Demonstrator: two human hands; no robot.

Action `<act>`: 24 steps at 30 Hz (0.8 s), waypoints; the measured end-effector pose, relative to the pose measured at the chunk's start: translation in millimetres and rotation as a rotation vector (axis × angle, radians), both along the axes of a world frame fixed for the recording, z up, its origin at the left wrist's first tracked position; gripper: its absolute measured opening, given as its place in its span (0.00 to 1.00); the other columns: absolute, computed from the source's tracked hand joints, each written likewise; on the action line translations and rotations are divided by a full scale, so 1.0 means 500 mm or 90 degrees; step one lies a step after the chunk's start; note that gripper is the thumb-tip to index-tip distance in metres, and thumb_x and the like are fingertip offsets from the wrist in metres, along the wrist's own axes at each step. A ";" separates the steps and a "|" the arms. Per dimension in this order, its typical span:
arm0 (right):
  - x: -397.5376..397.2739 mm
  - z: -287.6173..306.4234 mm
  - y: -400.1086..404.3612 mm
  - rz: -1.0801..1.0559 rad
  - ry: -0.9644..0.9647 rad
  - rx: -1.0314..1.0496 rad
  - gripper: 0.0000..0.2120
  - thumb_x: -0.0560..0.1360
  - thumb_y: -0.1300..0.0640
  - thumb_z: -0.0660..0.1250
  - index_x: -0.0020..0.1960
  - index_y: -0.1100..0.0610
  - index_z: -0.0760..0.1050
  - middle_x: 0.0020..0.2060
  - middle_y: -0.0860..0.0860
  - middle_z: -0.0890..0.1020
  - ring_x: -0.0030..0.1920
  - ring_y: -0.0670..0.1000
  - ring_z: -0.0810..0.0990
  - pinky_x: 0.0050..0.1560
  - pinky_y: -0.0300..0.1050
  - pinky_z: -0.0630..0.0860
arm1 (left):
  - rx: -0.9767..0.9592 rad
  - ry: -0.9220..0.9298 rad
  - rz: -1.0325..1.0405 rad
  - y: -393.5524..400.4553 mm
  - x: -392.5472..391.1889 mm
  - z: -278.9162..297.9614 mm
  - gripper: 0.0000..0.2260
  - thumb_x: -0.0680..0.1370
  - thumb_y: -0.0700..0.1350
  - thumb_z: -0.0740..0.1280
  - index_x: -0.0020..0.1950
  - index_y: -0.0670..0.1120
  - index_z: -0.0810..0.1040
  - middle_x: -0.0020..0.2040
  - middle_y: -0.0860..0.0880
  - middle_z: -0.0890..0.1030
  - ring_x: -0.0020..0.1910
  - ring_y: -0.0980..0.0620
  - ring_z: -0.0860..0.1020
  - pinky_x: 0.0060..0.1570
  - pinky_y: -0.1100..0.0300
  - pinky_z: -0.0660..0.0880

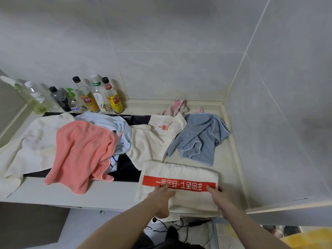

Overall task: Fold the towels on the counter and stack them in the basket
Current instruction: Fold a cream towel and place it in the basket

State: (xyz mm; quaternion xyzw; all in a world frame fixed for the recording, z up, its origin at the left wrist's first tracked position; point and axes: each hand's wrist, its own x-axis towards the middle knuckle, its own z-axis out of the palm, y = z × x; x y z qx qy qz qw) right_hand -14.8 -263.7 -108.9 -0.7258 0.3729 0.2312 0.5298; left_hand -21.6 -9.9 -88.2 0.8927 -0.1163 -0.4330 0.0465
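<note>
A white towel with a red printed band (179, 174) lies folded flat at the counter's front edge. My left hand (162, 194) and my right hand (218, 194) rest palm down on its near half, fingers reaching the red band. Behind it lie unfolded towels: a pink waffle one (80, 153), a light blue one (115, 126), a cream one (32, 146), another white one with red print (152, 141), a grey-blue one (199, 139) and a pink-and-white cloth (175, 106). No basket is visible.
Several bottles (86, 97) stand along the back wall at the left. A dark cooktop (125, 169) lies under the towels. Tiled walls close the counter (231, 169) at the back and right. Below the front edge are a power strip (168, 219) and cables.
</note>
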 end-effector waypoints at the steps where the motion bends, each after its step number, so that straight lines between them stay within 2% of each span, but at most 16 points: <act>1: 0.000 -0.002 -0.001 -0.004 -0.006 0.004 0.20 0.78 0.49 0.71 0.68 0.56 0.77 0.58 0.55 0.82 0.55 0.55 0.78 0.63 0.53 0.75 | 0.001 -0.002 0.001 0.000 0.000 0.000 0.40 0.75 0.40 0.66 0.81 0.60 0.52 0.84 0.53 0.44 0.82 0.40 0.44 0.76 0.40 0.61; 4: -0.003 -0.004 -0.007 -0.008 -0.008 0.029 0.19 0.79 0.48 0.69 0.67 0.53 0.76 0.57 0.52 0.82 0.58 0.56 0.78 0.65 0.56 0.74 | -0.006 -0.004 0.010 -0.001 -0.001 0.000 0.40 0.74 0.41 0.66 0.81 0.60 0.52 0.84 0.53 0.44 0.82 0.41 0.44 0.76 0.40 0.62; 7: -0.006 0.001 -0.017 -0.001 -0.033 0.018 0.16 0.80 0.47 0.68 0.64 0.52 0.77 0.57 0.52 0.82 0.57 0.55 0.79 0.63 0.55 0.74 | -0.052 -0.048 0.060 -0.003 -0.009 0.000 0.40 0.73 0.41 0.66 0.82 0.58 0.53 0.83 0.55 0.44 0.81 0.43 0.48 0.75 0.43 0.65; 9: -0.010 0.013 -0.029 -0.002 -0.067 -0.005 0.13 0.81 0.50 0.67 0.62 0.54 0.78 0.54 0.52 0.83 0.54 0.55 0.80 0.59 0.53 0.75 | -0.063 -0.096 0.057 -0.001 -0.024 -0.003 0.41 0.72 0.41 0.66 0.82 0.57 0.51 0.83 0.55 0.43 0.81 0.43 0.47 0.77 0.45 0.61; 11: -0.011 0.022 -0.049 -0.016 -0.094 -0.033 0.11 0.81 0.53 0.68 0.60 0.56 0.80 0.49 0.52 0.84 0.51 0.54 0.81 0.55 0.50 0.76 | -0.056 -0.083 0.012 0.002 -0.048 -0.013 0.41 0.73 0.42 0.66 0.82 0.57 0.50 0.84 0.52 0.42 0.82 0.43 0.44 0.79 0.43 0.53; 14: -0.004 0.039 -0.074 -0.029 -0.115 -0.055 0.12 0.79 0.55 0.70 0.60 0.59 0.81 0.49 0.53 0.85 0.50 0.55 0.83 0.57 0.53 0.79 | -0.077 -0.062 0.000 0.003 -0.068 -0.027 0.39 0.75 0.45 0.66 0.82 0.57 0.50 0.84 0.52 0.42 0.82 0.44 0.42 0.80 0.44 0.50; 16: 0.002 0.062 -0.075 -0.014 -0.130 -0.049 0.10 0.78 0.54 0.70 0.58 0.56 0.82 0.48 0.52 0.86 0.49 0.55 0.84 0.55 0.54 0.81 | -0.121 -0.092 0.063 0.000 -0.064 -0.026 0.39 0.74 0.46 0.66 0.82 0.58 0.51 0.83 0.55 0.44 0.82 0.46 0.45 0.80 0.46 0.53; 19: 0.011 0.104 -0.060 0.031 -0.165 -0.024 0.06 0.78 0.56 0.71 0.55 0.52 0.82 0.46 0.50 0.87 0.48 0.52 0.85 0.50 0.50 0.80 | -0.141 -0.162 0.171 0.004 -0.051 -0.022 0.39 0.73 0.49 0.66 0.82 0.59 0.53 0.82 0.58 0.45 0.81 0.47 0.48 0.78 0.47 0.58; 22: 0.018 0.146 -0.027 0.098 -0.166 0.026 0.11 0.77 0.56 0.71 0.59 0.50 0.80 0.51 0.49 0.87 0.51 0.51 0.85 0.51 0.49 0.79 | -0.145 -0.127 0.300 0.023 -0.043 -0.027 0.39 0.72 0.51 0.65 0.82 0.58 0.54 0.81 0.59 0.44 0.80 0.45 0.51 0.76 0.48 0.64; 24: 0.021 0.168 0.007 0.128 -0.156 0.085 0.15 0.76 0.57 0.71 0.62 0.47 0.77 0.53 0.47 0.86 0.51 0.50 0.85 0.46 0.47 0.80 | -0.143 -0.077 0.321 0.035 -0.044 -0.032 0.38 0.73 0.51 0.64 0.82 0.56 0.54 0.82 0.58 0.45 0.79 0.45 0.52 0.75 0.50 0.65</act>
